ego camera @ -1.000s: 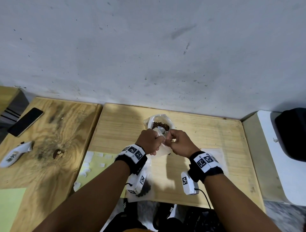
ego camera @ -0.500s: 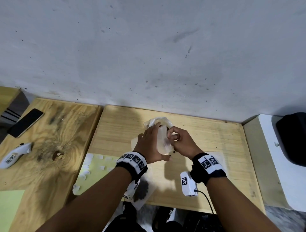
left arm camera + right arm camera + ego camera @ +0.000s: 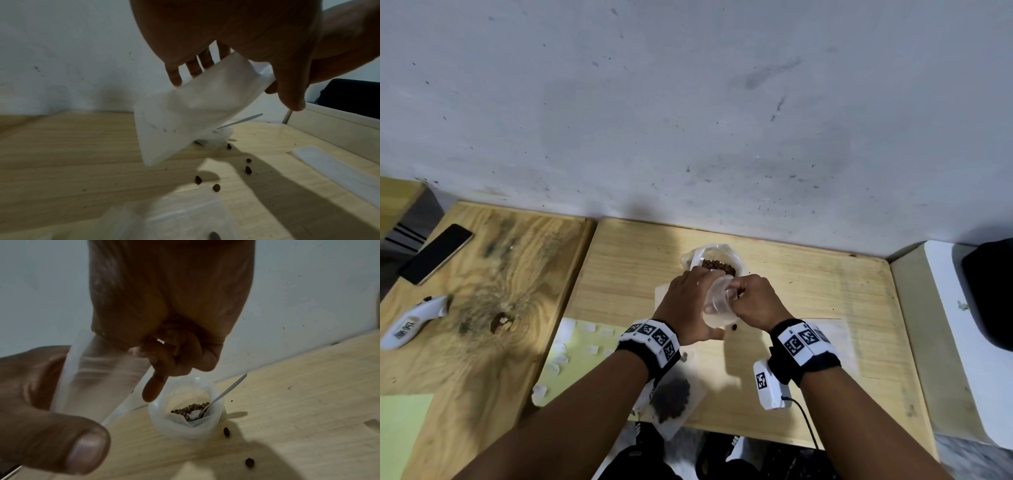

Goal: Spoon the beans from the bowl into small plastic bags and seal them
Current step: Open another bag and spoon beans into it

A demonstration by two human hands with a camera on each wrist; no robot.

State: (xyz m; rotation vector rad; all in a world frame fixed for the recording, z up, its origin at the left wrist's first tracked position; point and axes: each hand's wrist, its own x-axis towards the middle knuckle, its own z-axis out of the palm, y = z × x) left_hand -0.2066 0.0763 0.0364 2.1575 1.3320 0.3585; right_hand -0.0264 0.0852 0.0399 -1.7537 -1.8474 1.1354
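Left hand (image 3: pixel 690 305) and right hand (image 3: pixel 755 301) meet at frame centre in head view, both holding small plastic bag (image 3: pixel 717 303) off table (image 3: pixel 808 291). Left fingers and thumb clamped on bag's side; right fingers curled, pinching bag's top edge. Bag looks empty — clear, slightly crumpled. Bowl (image 3: pixel 185 418) just above hands in head view, lined with plastic, beans (image 3: pixel 190 409) inside, spoon (image 3: pixel 218 400) leaning in it. Loose beans (image 3: pixel 216 187) scattered on table below bag. Filled bag (image 3: pixel 671 401) at table's lower edge. Phone (image 3: pixel 436 253) at left.

No words or numbers are showing clearly enough to read; the white device (image 3: pixel 412 322) near the surface's left edge is bearing blurred dark lettering.
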